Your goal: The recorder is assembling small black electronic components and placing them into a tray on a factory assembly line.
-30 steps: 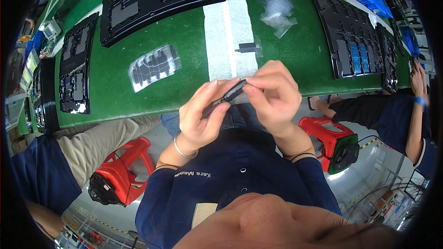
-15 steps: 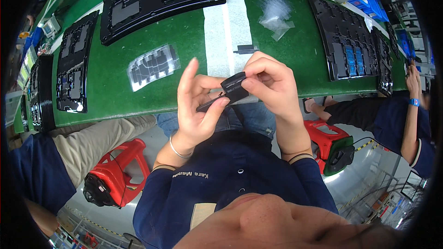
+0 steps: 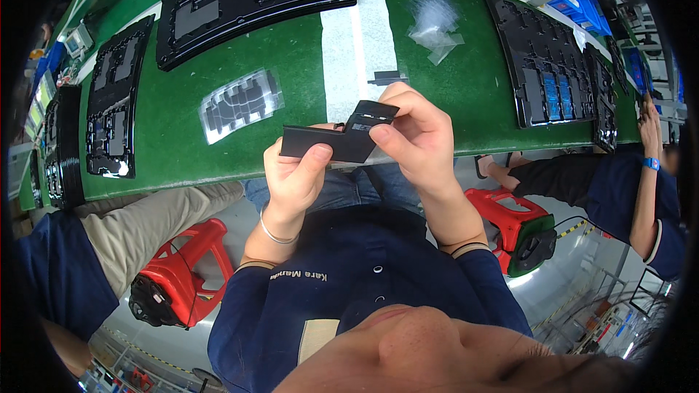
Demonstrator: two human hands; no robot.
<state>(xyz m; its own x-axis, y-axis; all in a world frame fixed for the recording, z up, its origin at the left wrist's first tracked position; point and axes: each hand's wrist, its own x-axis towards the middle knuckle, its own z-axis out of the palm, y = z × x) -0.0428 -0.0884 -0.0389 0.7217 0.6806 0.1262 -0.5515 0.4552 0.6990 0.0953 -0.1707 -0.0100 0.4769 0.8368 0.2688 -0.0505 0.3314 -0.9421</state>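
My left hand (image 3: 293, 185) grips the left end of a flat black L-shaped piece (image 3: 341, 147), thumb on its face and fingers behind it. At the raised right end, my right hand (image 3: 422, 142) pinches the piece between thumb and fingers. The piece is held up over the table's near edge, its broad face toward me. Just beyond my right fingers, a small black strip on clear film (image 3: 388, 77) lies on the table. To the left is a clear sheet of black die-cut stickers (image 3: 242, 105).
Black moulded trays (image 3: 255, 11) are stacked at the back left of the green table (image 3: 298, 65). Another black tray (image 3: 542, 65) lies right, near crumpled clear film (image 3: 435, 23). Red stools (image 3: 186, 273) stand below, and co-workers sit on both sides.
The black piece has turned so that its broad face shows, its left end now higher. My left fingers, raised and spread before, have folded behind it. My right hand has shifted slightly left.
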